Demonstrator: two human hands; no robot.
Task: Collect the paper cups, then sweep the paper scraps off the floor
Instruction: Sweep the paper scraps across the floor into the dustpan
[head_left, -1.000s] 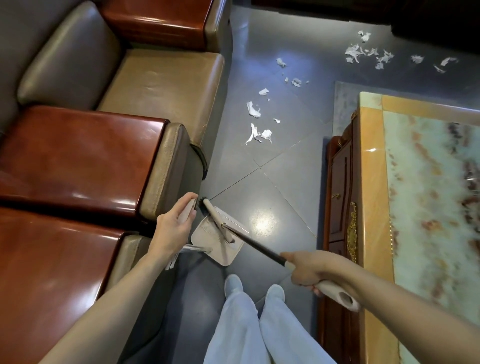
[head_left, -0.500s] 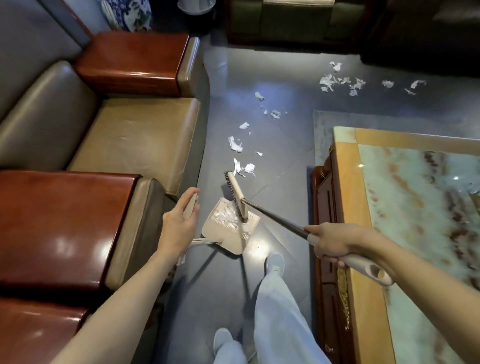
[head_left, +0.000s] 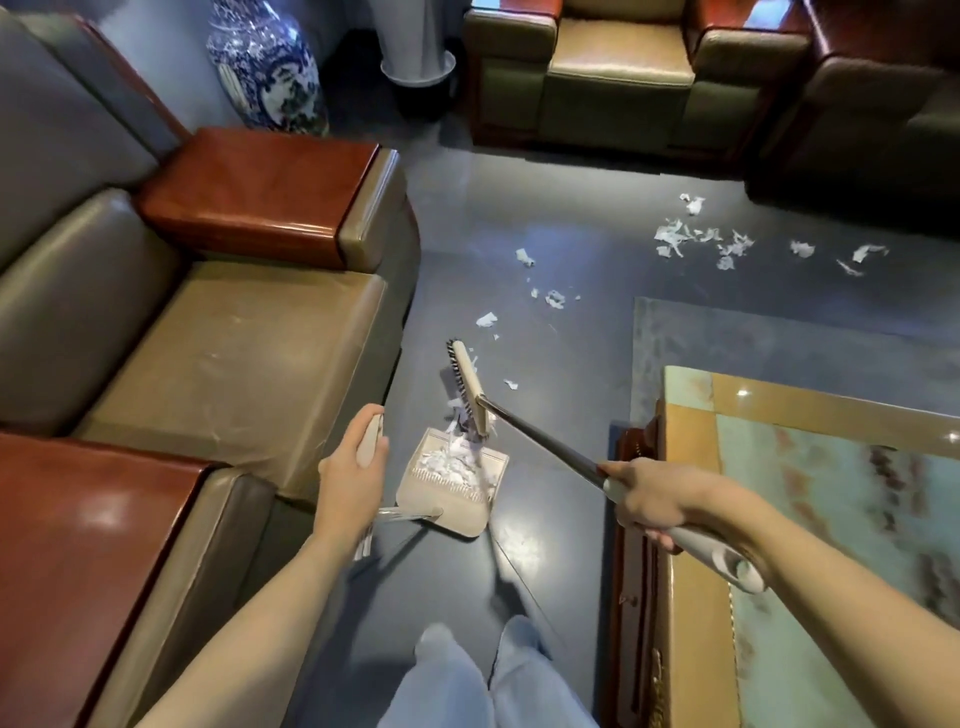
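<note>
1. You're holding the dustpan handle (head_left: 370, 441) in your left hand (head_left: 353, 483), fingers curled round it. The dustpan (head_left: 447, 519) is sitting on the floor (head_left: 545, 208) near the sofa (head_left: 234, 332).
2. Your right hand (head_left: 654, 496) is clenching the broom shaft. The broom head (head_left: 467, 387) is tilting at the pan mouth, with a white pile inside.
3. Paper scraps (head_left: 553, 299) are lying just ahead, with more (head_left: 696, 239) well beyond. No cups are showing.
4. Likely best: pressing the pan lip flat and pulling short, low strokes, so nothing's flicking past.
</note>
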